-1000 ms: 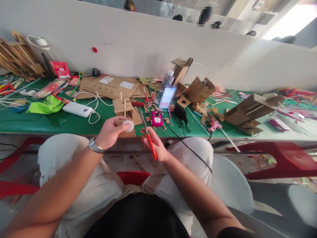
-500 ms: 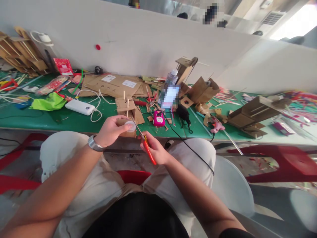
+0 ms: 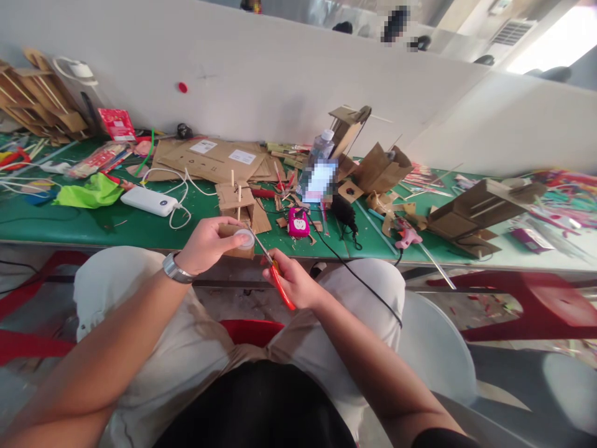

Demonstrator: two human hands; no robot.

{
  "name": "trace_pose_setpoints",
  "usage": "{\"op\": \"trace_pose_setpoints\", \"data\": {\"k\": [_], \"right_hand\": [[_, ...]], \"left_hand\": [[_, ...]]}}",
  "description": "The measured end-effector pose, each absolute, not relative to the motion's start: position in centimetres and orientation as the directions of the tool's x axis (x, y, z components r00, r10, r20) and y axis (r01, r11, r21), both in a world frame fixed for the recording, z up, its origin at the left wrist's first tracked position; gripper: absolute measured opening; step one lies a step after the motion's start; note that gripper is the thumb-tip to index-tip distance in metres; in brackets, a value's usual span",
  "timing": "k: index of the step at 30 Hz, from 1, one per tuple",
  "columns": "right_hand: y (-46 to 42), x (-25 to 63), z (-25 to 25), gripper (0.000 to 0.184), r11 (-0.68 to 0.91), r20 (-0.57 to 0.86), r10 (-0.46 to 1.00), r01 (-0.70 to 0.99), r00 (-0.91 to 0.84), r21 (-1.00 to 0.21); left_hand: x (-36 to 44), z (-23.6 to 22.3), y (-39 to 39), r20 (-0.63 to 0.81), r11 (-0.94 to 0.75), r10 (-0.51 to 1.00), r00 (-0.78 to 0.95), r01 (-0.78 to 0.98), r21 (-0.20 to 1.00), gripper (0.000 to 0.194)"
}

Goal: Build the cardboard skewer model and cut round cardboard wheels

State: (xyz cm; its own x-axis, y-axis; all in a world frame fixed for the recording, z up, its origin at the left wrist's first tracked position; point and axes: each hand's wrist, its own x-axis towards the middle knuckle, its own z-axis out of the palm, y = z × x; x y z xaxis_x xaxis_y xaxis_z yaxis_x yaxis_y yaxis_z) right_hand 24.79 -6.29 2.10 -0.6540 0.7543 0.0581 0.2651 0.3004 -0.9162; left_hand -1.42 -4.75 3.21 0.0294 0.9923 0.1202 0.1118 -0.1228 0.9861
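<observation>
My left hand [image 3: 208,244] is closed on a piece of cardboard [image 3: 227,231], its thumb pressing a round whitish disc [image 3: 245,240] against it. In my right hand [image 3: 293,278] is a pair of scissors [image 3: 281,287] with red-orange handles and a touch of yellow. Their thin metal blades point up and left, the tips right at the disc's edge; whether they touch it I cannot tell. Just behind my left hand, a small cardboard box frame [image 3: 234,198] with upright wooden sticks stands at the table's front edge, partly hidden by the hand.
A pink box-shaped device [image 3: 298,223] with a black cable lies right of my hands. A white power bank [image 3: 148,201] sits to the left. Further right are a pink glue gun [image 3: 407,238] and a cardboard structure [image 3: 480,214]. A water bottle [image 3: 321,146] stands behind.
The view has shifted very slightly. Both hands keep nearly the same pose, with the scissors' tips still by the disc.
</observation>
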Motion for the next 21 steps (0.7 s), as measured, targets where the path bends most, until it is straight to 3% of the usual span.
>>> {"op": "trace_pose_setpoints", "data": {"k": [6, 12, 21], "right_hand": [[-6.3, 25.4, 2.7, 0.027, 0.327, 0.050, 0.740, 0.294, -0.670, -0.898], [-6.3, 25.5, 3.2, 0.025, 0.363, 0.039, 0.699, 0.307, -0.714, -0.880], [-5.8, 26.0, 3.3, 0.027, 0.411, 0.001, 0.680, 0.379, -0.733, -0.829]], "left_hand": [[-1.4, 3.4, -4.9, 0.097, -0.103, 0.991, 0.089, 0.060, 0.993, 0.042], [-1.6, 4.0, -5.0, 0.092, -0.114, 0.982, 0.166, 0.129, 0.985, 0.037], [-1.7, 4.6, -5.1, 0.030, -0.063, 0.983, 0.181, 0.176, 0.982, 0.046]]}}
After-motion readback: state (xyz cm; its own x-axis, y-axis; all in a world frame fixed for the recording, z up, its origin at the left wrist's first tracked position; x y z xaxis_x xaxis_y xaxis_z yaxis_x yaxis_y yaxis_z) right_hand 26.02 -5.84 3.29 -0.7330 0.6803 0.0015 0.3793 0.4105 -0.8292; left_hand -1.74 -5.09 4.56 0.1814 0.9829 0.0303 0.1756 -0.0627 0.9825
